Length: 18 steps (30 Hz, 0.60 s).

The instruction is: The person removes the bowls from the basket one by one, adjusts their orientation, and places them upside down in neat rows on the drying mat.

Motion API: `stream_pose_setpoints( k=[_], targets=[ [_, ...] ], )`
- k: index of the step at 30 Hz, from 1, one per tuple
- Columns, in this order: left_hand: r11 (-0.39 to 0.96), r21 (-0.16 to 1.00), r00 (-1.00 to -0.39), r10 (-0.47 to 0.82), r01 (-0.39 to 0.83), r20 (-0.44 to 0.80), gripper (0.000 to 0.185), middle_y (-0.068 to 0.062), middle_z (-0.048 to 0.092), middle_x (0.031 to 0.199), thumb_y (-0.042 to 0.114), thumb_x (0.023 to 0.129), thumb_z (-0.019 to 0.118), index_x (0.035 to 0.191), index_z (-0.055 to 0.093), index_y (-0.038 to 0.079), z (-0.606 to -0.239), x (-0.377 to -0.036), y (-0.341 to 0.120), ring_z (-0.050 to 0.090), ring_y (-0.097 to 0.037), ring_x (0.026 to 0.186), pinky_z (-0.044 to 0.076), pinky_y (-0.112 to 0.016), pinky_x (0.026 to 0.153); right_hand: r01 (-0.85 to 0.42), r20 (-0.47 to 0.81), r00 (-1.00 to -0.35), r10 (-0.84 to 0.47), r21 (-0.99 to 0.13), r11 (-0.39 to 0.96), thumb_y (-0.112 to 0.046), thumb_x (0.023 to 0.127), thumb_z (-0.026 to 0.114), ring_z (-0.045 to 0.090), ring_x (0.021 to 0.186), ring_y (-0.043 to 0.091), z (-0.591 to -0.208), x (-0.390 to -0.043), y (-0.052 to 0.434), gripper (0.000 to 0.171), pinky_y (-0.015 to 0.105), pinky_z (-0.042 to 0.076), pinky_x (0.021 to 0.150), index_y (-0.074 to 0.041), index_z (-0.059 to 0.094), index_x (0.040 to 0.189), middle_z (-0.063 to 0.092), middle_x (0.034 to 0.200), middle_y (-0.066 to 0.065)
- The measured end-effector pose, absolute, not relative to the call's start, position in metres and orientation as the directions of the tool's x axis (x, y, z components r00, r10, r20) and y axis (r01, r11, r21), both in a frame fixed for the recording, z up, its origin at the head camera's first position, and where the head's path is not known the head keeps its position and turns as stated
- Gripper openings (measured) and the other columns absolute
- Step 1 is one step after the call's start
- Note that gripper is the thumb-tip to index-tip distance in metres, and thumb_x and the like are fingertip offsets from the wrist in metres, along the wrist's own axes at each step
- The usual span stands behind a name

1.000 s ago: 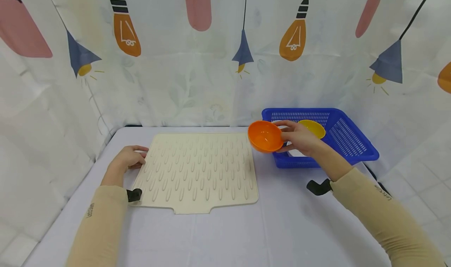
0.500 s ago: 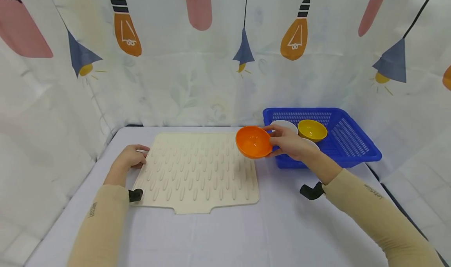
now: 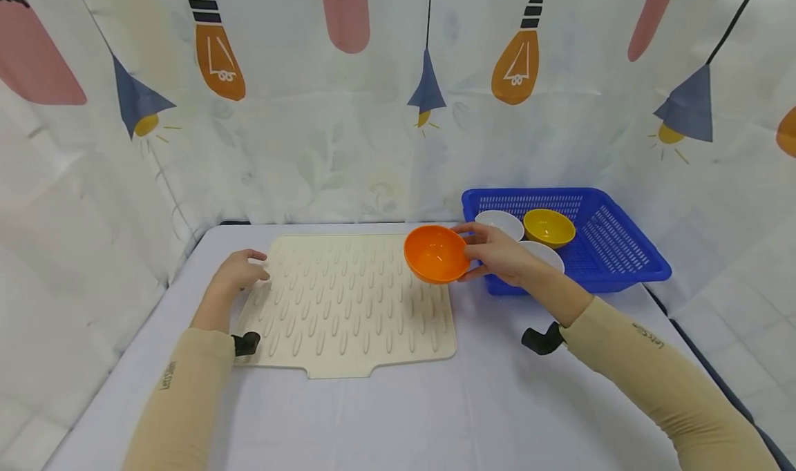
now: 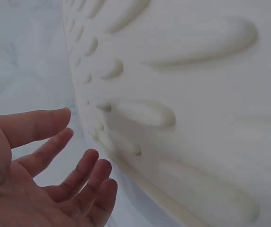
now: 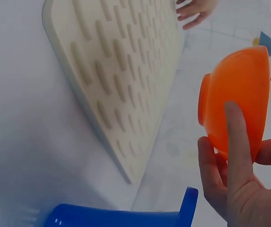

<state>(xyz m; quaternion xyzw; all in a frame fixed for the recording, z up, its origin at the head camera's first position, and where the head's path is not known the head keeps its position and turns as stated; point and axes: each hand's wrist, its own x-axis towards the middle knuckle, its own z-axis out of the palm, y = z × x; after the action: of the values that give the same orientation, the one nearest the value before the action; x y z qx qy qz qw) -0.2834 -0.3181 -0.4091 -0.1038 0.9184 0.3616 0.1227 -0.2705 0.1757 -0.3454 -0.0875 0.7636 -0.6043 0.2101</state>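
Observation:
In my right hand [image 3: 500, 255] I grip an orange bowl [image 3: 435, 253] by its right side, with its opening toward the head camera. The right wrist view shows the bowl [image 5: 239, 90] raised above the table, fingers around its outer wall. Beneath and left of it lies a cream draining mat [image 3: 348, 305] with rows of raised oval ridges and a tab at its front edge. My left hand [image 3: 239, 271] is at the mat's left edge, holding nothing. Its fingers are loosely bent and apart in the left wrist view, close to the mat's ridges [image 4: 145, 113].
A blue plastic basket [image 3: 622, 250] stands at the back right. Inside are a yellow bowl [image 3: 550, 228], a white bowl [image 3: 499, 224] and another white bowl [image 3: 547, 255] partly behind my right hand. A patterned curtain [image 3: 348, 139] hangs behind the white-covered table [image 3: 404, 423].
My right hand has carried the orange bowl left, away from the basket and over the mat's right side. The left hand has shifted slightly right, over the mat's edge.

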Motion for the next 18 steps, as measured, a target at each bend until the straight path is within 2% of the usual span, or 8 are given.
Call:
stream_pose_setpoints(
  k=[2, 5, 14, 18],
  targets=[
    [0.729, 0.641, -0.958, -0.073, -0.24, -0.276, 0.06, -0.04, 0.03, 0.15, 0.013, 0.097, 0.058, 0.15, 0.038, -0.008, -0.405, -0.282, -0.311, 0.044, -0.052, 0.123, 0.043, -0.06, 0.098, 0.125, -0.218, -0.896, -0.387, -0.96, 0.252, 0.002, 0.097, 0.056, 0.065, 0.112, 0.039, -0.346, -0.27, 0.175, 0.055, 0.049, 0.061, 0.081, -0.006, 0.042, 0.15, 0.054, 0.14, 0.023],
    [0.704, 0.673, -0.962, -0.056, -0.228, -0.268, 0.059, -0.039, 0.029, 0.152, 0.016, 0.1, 0.056, 0.151, 0.037, -0.006, -0.4, -0.279, -0.299, 0.038, -0.054, 0.133, 0.037, -0.064, 0.107, 0.137, -0.226, -0.893, -0.388, -0.96, 0.245, 0.001, 0.098, 0.056, 0.064, 0.113, 0.039, -0.348, -0.269, 0.174, 0.055, 0.051, 0.06, 0.082, -0.006, 0.042, 0.15, 0.054, 0.14, 0.023],
    [0.501, 0.833, -0.951, 0.06, -0.234, -0.303, 0.06, -0.027, 0.031, 0.159, 0.028, 0.107, 0.054, 0.158, 0.034, 0.004, -0.39, -0.274, -0.267, 0.031, -0.047, 0.144, 0.037, -0.055, 0.112, 0.132, -0.217, -0.9, -0.378, -0.962, 0.238, 0.001, 0.097, 0.057, 0.063, 0.116, 0.041, -0.352, -0.266, 0.171, 0.057, 0.05, 0.06, 0.082, -0.004, 0.04, 0.152, 0.052, 0.14, 0.025],
    [0.44, 0.878, -0.955, 0.125, -0.188, -0.267, 0.057, -0.024, 0.035, 0.158, 0.028, 0.107, 0.053, 0.157, 0.036, 0.005, -0.388, -0.272, -0.25, 0.035, -0.044, 0.143, 0.037, -0.053, 0.113, 0.134, -0.218, -0.908, -0.357, -0.96, 0.246, 0.002, 0.097, 0.057, 0.061, 0.119, 0.043, -0.353, -0.265, 0.168, 0.059, 0.05, 0.06, 0.082, -0.005, 0.04, 0.152, 0.051, 0.141, 0.026]
  ],
)
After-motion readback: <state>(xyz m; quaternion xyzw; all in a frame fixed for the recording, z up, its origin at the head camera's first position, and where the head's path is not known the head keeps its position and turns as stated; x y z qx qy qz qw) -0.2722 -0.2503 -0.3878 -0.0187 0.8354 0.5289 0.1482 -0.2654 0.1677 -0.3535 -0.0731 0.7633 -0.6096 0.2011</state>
